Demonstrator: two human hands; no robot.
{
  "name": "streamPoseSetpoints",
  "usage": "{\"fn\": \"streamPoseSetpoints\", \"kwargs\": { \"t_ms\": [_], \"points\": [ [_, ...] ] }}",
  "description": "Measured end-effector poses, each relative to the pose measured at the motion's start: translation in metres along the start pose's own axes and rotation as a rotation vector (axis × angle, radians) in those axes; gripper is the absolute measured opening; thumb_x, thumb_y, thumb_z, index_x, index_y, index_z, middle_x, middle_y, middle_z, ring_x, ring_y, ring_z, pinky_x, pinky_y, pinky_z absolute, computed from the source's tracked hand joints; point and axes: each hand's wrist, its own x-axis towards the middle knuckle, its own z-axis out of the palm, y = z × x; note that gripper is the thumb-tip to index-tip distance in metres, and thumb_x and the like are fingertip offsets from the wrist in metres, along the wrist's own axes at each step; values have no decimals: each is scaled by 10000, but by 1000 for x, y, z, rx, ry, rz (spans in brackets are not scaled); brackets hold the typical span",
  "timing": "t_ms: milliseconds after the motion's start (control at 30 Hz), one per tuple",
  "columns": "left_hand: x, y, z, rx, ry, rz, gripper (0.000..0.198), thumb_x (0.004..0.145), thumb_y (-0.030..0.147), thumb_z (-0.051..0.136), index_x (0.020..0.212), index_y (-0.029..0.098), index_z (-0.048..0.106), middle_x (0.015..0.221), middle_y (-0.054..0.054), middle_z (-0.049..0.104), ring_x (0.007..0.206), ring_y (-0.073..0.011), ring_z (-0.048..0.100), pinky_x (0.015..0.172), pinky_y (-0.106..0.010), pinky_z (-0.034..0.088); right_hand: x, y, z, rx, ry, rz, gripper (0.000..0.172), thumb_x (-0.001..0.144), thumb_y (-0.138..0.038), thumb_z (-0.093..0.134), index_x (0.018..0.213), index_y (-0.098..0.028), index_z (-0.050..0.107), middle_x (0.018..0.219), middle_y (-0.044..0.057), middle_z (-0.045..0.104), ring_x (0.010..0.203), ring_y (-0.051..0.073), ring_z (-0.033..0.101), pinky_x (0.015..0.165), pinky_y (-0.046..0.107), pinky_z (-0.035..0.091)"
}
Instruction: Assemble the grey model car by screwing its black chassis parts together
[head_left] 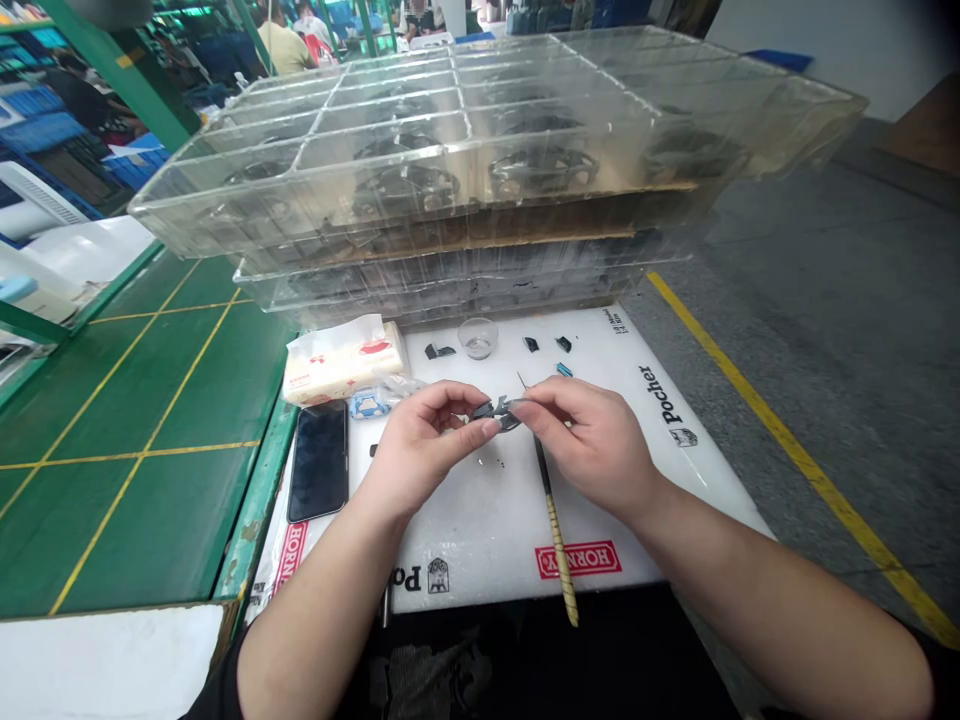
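Observation:
My left hand [424,440] and my right hand [592,440] meet over a white board [487,520]. Both pinch a small dark grey plastic part [496,411] between thumb and fingertips. A thin brush with a striped handle [556,530] lies under my right hand, slanting toward the near edge. Several small dark parts, such as one [439,351] at the back, rest on the board, beside a small clear cup [478,338].
A black phone [319,460] lies at the board's left edge, behind it a tissue pack [343,362]. Stacked clear compartment trays [480,170] holding dark parts stand at the back. A green bench [127,450] is on the left, grey floor with a yellow line [795,460] on the right.

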Motion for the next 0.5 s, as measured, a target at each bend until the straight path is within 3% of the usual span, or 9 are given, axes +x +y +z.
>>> {"fn": "streamPoseSetpoints", "kwargs": {
  "t_ms": [233,333,500],
  "points": [
    [-2,4,-2,103,-1,327,261,888,303,1104,1044,246,903,1200,-99,870,1178,-261,806,1118,-425,638,-7,4,-1,-143,82,-464,54,1184,-316,831,1168,-278,866,1007,56,881,859,231,832,782,382,699],
    [-2,2,-4,140,-10,411,261,906,286,1090,1071,250,892,1230,-102,865,1196,-259,809,1128,-426,631,-7,8,-2,-186,98,-604,91,1166,-224,844,1256,-231,836,1046,81,871,883,218,840,774,350,715],
    [-3,0,-5,170,-25,440,247,939,272,1057,1034,238,831,1266,-111,849,1214,-267,806,1106,-426,623,-8,10,-4,-236,93,-637,124,1151,-179,849,1269,-199,818,1046,98,854,884,223,838,780,356,720]
  ]
}}
